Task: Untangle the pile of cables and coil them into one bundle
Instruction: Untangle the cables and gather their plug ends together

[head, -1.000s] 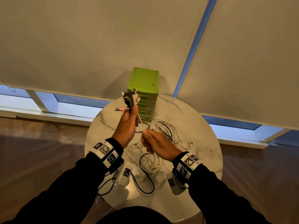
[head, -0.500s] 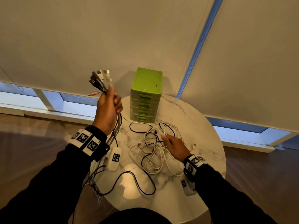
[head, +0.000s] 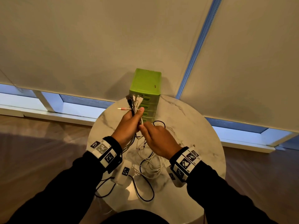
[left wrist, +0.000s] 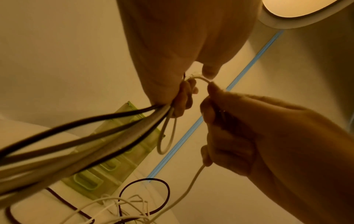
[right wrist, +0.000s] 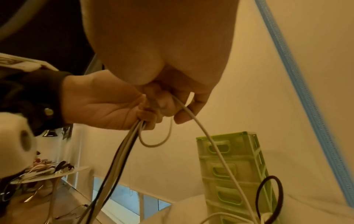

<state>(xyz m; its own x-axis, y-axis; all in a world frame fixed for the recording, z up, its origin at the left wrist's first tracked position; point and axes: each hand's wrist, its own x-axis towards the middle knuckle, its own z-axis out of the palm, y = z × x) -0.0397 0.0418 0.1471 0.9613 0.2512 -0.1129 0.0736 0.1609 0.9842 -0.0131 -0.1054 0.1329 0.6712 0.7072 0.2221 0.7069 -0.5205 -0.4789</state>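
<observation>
I see my left hand fisted round a bunch of cables, plug ends upward, above the round marble table. My right hand pinches one white cable (it trails to the tangle on the table, before the green drawer unit).

Glossy marble table, green plastic drawers
</observation>
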